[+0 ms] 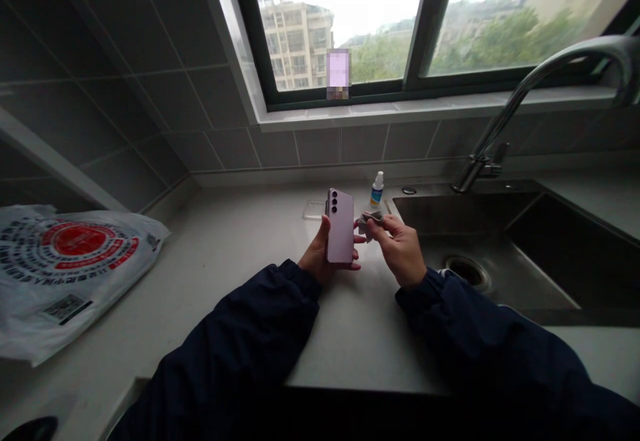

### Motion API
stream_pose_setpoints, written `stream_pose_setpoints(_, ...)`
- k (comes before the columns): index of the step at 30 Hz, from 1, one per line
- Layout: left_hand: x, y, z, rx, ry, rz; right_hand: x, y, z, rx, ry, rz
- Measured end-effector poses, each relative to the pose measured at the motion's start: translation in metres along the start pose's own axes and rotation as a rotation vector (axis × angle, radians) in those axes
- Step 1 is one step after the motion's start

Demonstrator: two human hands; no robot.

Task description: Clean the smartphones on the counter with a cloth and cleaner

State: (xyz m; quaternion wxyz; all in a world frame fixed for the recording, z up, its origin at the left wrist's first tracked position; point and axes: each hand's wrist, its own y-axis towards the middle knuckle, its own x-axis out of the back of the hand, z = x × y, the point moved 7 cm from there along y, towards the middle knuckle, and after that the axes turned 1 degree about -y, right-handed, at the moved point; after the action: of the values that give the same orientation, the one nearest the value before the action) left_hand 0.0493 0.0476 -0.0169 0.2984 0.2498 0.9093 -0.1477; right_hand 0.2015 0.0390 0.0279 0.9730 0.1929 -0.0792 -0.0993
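A pale purple smartphone (pixel 341 231) stands upright in my left hand (pixel 317 249), its back with several camera lenses turned toward me. The thumb presses on the left edge, and fingertips curl round the right edge. Just right of the phone, my right hand (pixel 401 252) pinches a crumpled grey cloth (pixel 367 225) between thumb and fingers. The cloth is close to the phone's right edge; whether they touch I cannot tell. Behind it, a small white bottle (pixel 377 189) with a blue and yellow label stands on the counter. A clear phone case (pixel 314 210) lies flat behind the phone, partly hidden.
The white counter (pixel 240 241) runs beneath my arms. To the right are a steel sink (pixel 440 228) and a curved faucet (pixel 505 121). A printed white plastic bag (pixel 75 261) lies at the left. Beyond the tiled wall is a window (pixel 345 28).
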Motion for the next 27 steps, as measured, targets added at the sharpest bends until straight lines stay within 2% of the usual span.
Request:
stream_pose_setpoints(2, -0.002, -0.001, 0.002, 0.031, -0.013, 0.035, 0.003, 0.0, 0.004, 0.035, -0.014, -0.025)
stream_pose_setpoints(7, -0.005, -0.003, 0.009, 0.098, -0.037, 0.048, 0.01, 0.0, 0.008, 0.006, 0.046, -0.12)
stream_pose_setpoints(12, -0.011, -0.003, 0.016, 0.158, -0.058, 0.172, 0.01, -0.003, 0.019, 0.052, 0.124, -0.14)
stream_pose_setpoints(16, -0.016, -0.005, 0.022, 0.221, -0.032, 0.282, 0.019, 0.0, 0.028, 0.102, 0.093, -0.204)
stream_pose_setpoints(20, -0.018, -0.006, 0.024, 0.236, -0.018, 0.308, 0.03, 0.001, 0.036, 0.193, 0.027, -0.293)
stream_pose_setpoints(23, -0.019, -0.006, 0.025, 0.244, -0.034, 0.32, 0.026, -0.003, 0.042, 0.308, -0.098, -0.264)
stream_pose_setpoints(27, -0.021, -0.008, 0.026, 0.259, -0.057, 0.329, 0.007, -0.013, 0.049, 0.518, -0.328, -0.089)
